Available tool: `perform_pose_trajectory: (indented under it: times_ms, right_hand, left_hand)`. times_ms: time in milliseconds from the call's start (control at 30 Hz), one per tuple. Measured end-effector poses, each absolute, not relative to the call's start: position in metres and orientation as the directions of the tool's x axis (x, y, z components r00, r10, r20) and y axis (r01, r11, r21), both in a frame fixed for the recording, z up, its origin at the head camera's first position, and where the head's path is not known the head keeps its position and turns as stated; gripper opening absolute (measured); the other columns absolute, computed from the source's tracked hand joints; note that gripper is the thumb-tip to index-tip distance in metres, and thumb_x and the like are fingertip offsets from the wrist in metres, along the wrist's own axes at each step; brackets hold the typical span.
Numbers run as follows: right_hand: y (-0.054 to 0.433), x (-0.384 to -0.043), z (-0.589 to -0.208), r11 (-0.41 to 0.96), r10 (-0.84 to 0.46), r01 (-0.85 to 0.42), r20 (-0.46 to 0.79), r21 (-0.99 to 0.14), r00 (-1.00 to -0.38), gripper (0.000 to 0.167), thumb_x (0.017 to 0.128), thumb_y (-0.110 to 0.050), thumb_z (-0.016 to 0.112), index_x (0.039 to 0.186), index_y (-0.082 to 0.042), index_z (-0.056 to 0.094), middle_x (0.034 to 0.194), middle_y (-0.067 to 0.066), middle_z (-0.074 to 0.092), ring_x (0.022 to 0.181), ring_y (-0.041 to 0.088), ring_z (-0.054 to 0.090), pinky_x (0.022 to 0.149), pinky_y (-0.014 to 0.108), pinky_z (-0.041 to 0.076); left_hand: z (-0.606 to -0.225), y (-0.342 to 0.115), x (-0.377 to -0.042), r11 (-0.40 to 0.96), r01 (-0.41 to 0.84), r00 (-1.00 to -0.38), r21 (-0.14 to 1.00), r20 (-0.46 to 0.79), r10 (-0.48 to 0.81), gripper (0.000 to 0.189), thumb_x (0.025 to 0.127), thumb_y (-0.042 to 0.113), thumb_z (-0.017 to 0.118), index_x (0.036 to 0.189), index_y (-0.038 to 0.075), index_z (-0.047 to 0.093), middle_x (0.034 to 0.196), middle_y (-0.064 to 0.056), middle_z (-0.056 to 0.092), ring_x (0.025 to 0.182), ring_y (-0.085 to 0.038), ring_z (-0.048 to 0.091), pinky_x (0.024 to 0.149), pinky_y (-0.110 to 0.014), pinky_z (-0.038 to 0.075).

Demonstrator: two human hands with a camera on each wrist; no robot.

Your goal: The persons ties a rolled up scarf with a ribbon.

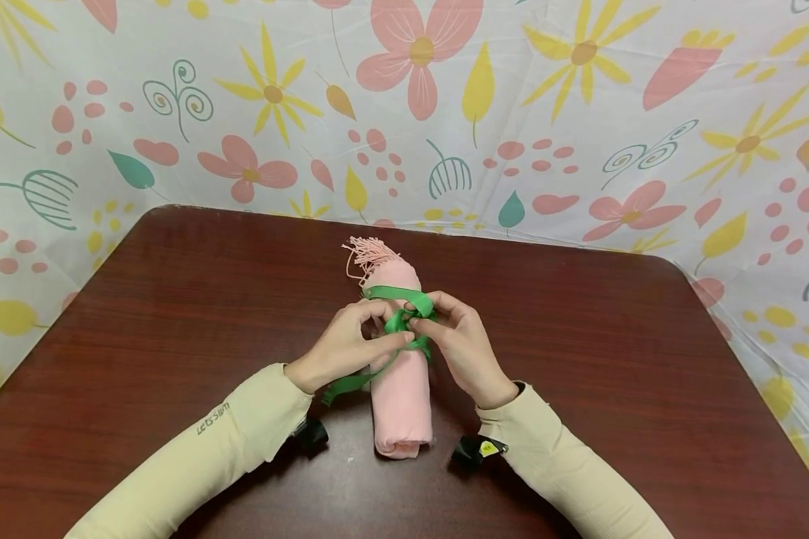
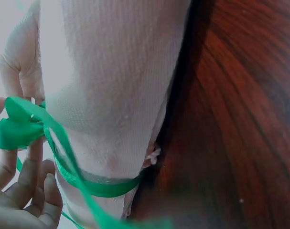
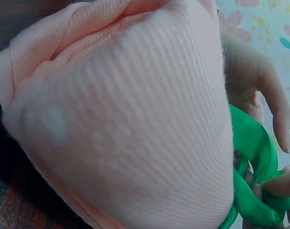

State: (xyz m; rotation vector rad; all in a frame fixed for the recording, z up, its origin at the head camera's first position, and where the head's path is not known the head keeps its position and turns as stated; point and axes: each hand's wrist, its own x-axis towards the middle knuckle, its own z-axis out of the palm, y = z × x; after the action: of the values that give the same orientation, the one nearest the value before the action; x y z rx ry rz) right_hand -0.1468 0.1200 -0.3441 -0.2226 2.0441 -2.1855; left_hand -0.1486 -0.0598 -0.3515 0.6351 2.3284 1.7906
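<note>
A pink ribbed scarf (image 1: 402, 397), rolled into a tube, lies lengthwise on the table with its fringe (image 1: 372, 253) at the far end. Green ribbon (image 1: 384, 293) wraps around its middle, and loops of it stand up on top between both hands. My left hand (image 1: 344, 340) pinches the ribbon from the left with thumb and fingers. From the right, the thumb and index finger of my right hand (image 1: 472, 352) grip a ribbon loop. One loose ribbon tail (image 1: 346, 387) hangs out to the left under my left hand. In the left wrist view the ribbon band (image 2: 109, 189) circles the roll.
The dark brown wooden table (image 1: 600, 374) extends on both sides of the roll. Behind it hangs a white cloth (image 1: 404, 135) printed with flowers and leaves. Black wrist cameras (image 1: 470, 452) sit below both cream sleeves, close above the table.
</note>
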Motion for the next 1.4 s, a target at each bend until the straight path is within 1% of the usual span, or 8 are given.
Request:
perform_pose_trajectory:
  times_ms: [167, 300, 400, 567, 667, 1033, 1233, 1400]
  right_hand:
    - [0.1201, -0.1464, -0.3429, -0.059, -0.200, 0.002, 0.010, -0.998, -0.980, 0.014, 0.086, 0.005, 0.059, 0.098, 0.000, 0.061, 0.092, 0.000, 0.063, 0.084, 0.012, 0.062, 0.079, 0.027, 0.051]
    - [0.1202, -0.1456, -0.3413, -0.066, -0.202, -0.004, 0.017, -0.998, -0.979, 0.012, 0.086, 0.004, 0.060, 0.094, -0.005, 0.062, 0.094, 0.000, 0.063, 0.087, 0.014, 0.063, 0.079, 0.026, 0.051]
    - [0.1206, -0.1451, -0.3408, -0.085, -0.203, -0.010, 0.027, -0.996, -0.979, 0.014, 0.085, 0.004, 0.061, 0.092, -0.008, 0.063, 0.095, 0.000, 0.064, 0.091, 0.016, 0.063, 0.081, 0.025, 0.051]
    - [0.1215, -0.1443, -0.3410, -0.122, -0.219, -0.019, 0.045, -0.992, -0.975, 0.012, 0.084, 0.002, 0.062, 0.092, -0.008, 0.062, 0.094, 0.000, 0.064, 0.088, 0.016, 0.062, 0.082, 0.026, 0.050]
    - [0.1219, -0.1441, -0.3413, -0.136, -0.228, -0.026, 0.056, -0.990, -0.972, 0.011, 0.085, 0.001, 0.062, 0.092, -0.007, 0.061, 0.094, 0.000, 0.064, 0.087, 0.017, 0.062, 0.083, 0.027, 0.050]
    - [0.1221, -0.1437, -0.3399, -0.169, -0.238, -0.041, 0.082, -0.985, -0.968, 0.007, 0.088, -0.002, 0.061, 0.090, -0.009, 0.062, 0.093, 0.000, 0.064, 0.090, 0.016, 0.060, 0.088, 0.032, 0.048]
    - [0.1223, -0.1445, -0.3412, -0.170, -0.241, -0.046, 0.087, -0.984, -0.967, 0.005, 0.088, -0.004, 0.062, 0.089, -0.009, 0.062, 0.088, -0.001, 0.064, 0.083, 0.015, 0.060, 0.084, 0.031, 0.049]
    - [0.1226, -0.1452, -0.3409, -0.149, -0.227, -0.053, 0.087, -0.987, -0.970, 0.006, 0.088, -0.005, 0.063, 0.088, -0.011, 0.062, 0.090, 0.000, 0.064, 0.088, 0.017, 0.059, 0.087, 0.031, 0.047]
  left_hand:
    - [-0.3507, -0.0604, -0.1485, 0.167, 0.226, -0.905, 0.960, 0.143, 0.400, 0.020, 0.093, 0.021, 0.061, 0.078, 0.008, 0.059, 0.079, -0.001, 0.055, 0.068, -0.016, 0.049, 0.064, -0.025, 0.040]
    - [-0.3489, -0.0601, -0.1490, 0.090, 0.137, -0.918, 0.986, 0.092, 0.385, 0.021, 0.099, 0.020, 0.052, 0.095, 0.004, 0.065, 0.104, -0.005, 0.064, 0.089, -0.015, 0.058, 0.082, -0.030, 0.048]
    - [-0.3487, -0.0588, -0.1506, 0.054, 0.085, -0.935, 0.995, 0.061, 0.350, 0.026, 0.102, 0.018, 0.045, 0.105, 0.001, 0.064, 0.115, -0.009, 0.064, 0.094, -0.013, 0.060, 0.085, -0.034, 0.050]
    - [-0.3498, -0.0589, -0.1519, 0.128, 0.110, -0.953, 0.986, 0.068, 0.295, 0.022, 0.101, 0.010, 0.043, 0.103, 0.001, 0.063, 0.097, -0.012, 0.068, 0.074, -0.013, 0.061, 0.071, -0.032, 0.052]
    - [-0.3498, -0.0600, -0.1513, 0.171, 0.124, -0.951, 0.978, 0.068, 0.301, 0.019, 0.096, 0.006, 0.048, 0.107, 0.004, 0.064, 0.092, -0.011, 0.069, 0.069, -0.013, 0.061, 0.069, -0.031, 0.052]
    - [-0.3489, -0.0617, -0.1506, 0.196, 0.081, -0.927, 0.977, 0.002, 0.375, 0.027, 0.092, 0.017, 0.061, 0.115, 0.004, 0.063, 0.091, -0.010, 0.070, 0.079, -0.011, 0.063, 0.069, -0.029, 0.051]
    - [-0.3495, -0.0609, -0.1514, 0.257, 0.100, -0.924, 0.961, -0.006, 0.382, 0.017, 0.091, 0.016, 0.062, 0.103, 0.006, 0.068, 0.088, -0.006, 0.071, 0.081, -0.010, 0.063, 0.068, -0.027, 0.047]
    - [-0.3492, -0.0611, -0.1513, 0.267, 0.107, -0.932, 0.958, 0.003, 0.363, 0.013, 0.090, 0.016, 0.063, 0.097, 0.006, 0.069, 0.086, -0.006, 0.070, 0.075, -0.012, 0.064, 0.066, -0.028, 0.048]
